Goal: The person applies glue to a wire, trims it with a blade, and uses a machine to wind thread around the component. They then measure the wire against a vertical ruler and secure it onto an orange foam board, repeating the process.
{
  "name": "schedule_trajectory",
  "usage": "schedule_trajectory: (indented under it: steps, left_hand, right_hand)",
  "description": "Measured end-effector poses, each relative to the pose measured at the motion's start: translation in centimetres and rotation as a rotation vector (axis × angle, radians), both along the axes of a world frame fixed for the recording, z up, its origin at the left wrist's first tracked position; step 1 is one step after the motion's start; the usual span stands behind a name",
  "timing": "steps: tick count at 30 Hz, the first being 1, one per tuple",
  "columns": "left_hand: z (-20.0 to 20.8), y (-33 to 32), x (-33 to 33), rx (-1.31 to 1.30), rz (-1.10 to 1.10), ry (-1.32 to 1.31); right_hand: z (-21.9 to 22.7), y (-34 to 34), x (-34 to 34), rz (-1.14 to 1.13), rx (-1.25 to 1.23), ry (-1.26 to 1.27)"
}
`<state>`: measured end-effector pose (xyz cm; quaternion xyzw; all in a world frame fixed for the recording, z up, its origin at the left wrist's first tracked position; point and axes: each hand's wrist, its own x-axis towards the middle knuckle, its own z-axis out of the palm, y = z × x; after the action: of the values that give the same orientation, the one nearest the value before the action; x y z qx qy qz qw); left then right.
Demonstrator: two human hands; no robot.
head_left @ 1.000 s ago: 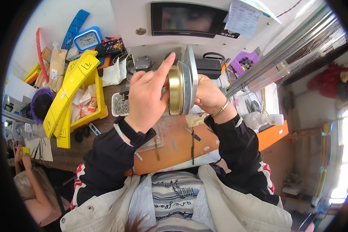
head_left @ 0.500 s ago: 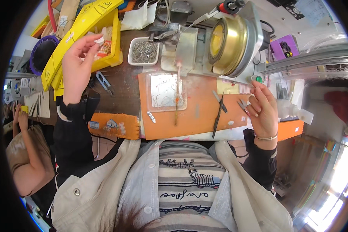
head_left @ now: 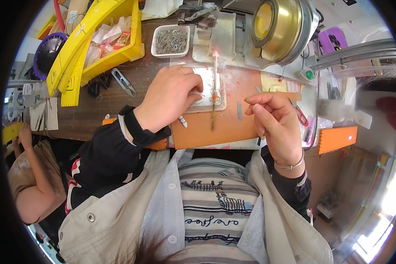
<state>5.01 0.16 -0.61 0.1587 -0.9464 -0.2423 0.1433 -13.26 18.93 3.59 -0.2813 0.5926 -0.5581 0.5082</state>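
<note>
My left hand [head_left: 169, 99] reaches over a shallow clear tray [head_left: 223, 102] with a silvery base, its fingers curled together. Whatever those fingers hold is hidden from view. A thin brush-like stick [head_left: 214, 115], pinkish at its far end, stands across the tray, just right of my left fingertips. To the right, my right hand [head_left: 275, 125] is raised above the orange mat [head_left: 200, 134], thumb and index finger drawn together. Anything between them is too small to make out. A small grey blade [head_left: 239, 111] lies on the mat between my hands.
A white dish of small metal pieces [head_left: 171, 42] stands beyond my left hand, near a gold drum [head_left: 277, 26]. Left are a yellow bin [head_left: 139, 46] of plastic bags and blue thread snips [head_left: 123, 82]. Red-handled scissors [head_left: 301, 115] and a green button [head_left: 310, 75] are right. Another person [head_left: 37, 176] sits left.
My left hand has moved from the yellow bin, where it pinched a small white piece, right to the clear tray. My right hand has moved inward, away from the green button. The view has shifted slightly.
</note>
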Motion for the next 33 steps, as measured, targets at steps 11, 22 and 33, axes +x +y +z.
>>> schedule_trajectory:
  steps: [11,22,33]
  left_hand:
    - [2.8,1.5,0.5,0.160,0.101,0.120]
    - [7.3,2.7,0.7,0.474,0.155,0.328]
    - [7.6,0.1,-0.1,-0.356,-0.165,0.581]
  right_hand:
    - [0.6,-2.0,2.5,-0.014,-0.132,0.546]
    - [1.2,-4.7,3.0,0.008,-0.328,0.764]
    - [1.4,-6.7,2.7,0.142,-0.038,-0.217]
